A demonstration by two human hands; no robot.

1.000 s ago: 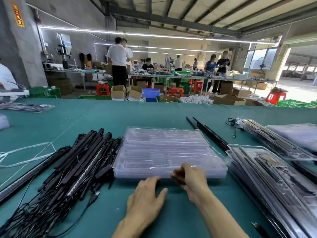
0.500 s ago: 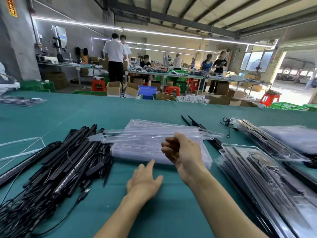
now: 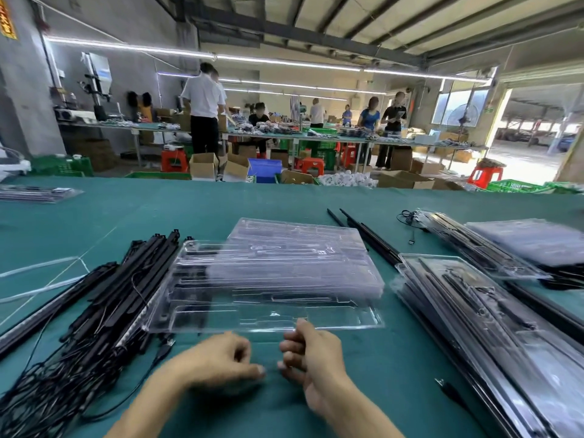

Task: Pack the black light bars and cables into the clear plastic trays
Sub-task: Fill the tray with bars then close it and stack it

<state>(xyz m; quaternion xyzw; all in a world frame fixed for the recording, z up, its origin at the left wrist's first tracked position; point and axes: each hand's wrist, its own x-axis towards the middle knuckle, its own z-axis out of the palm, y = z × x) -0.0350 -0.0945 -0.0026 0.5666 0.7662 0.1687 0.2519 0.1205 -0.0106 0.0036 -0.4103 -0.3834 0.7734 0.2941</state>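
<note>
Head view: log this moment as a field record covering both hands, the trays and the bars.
Right hand: pinches the near edge of the top clear plastic tray
Left hand: fingers curled beside the right hand; any grip unclear
Top tray: empty, its left end over the pile of black light bars and cables
Stack of empty clear trays: under and behind the top tray
Filled clear trays: stacked at right
Surface: green table

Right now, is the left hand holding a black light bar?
No, the left hand holds none; black light bars lie piled left of it.
</note>
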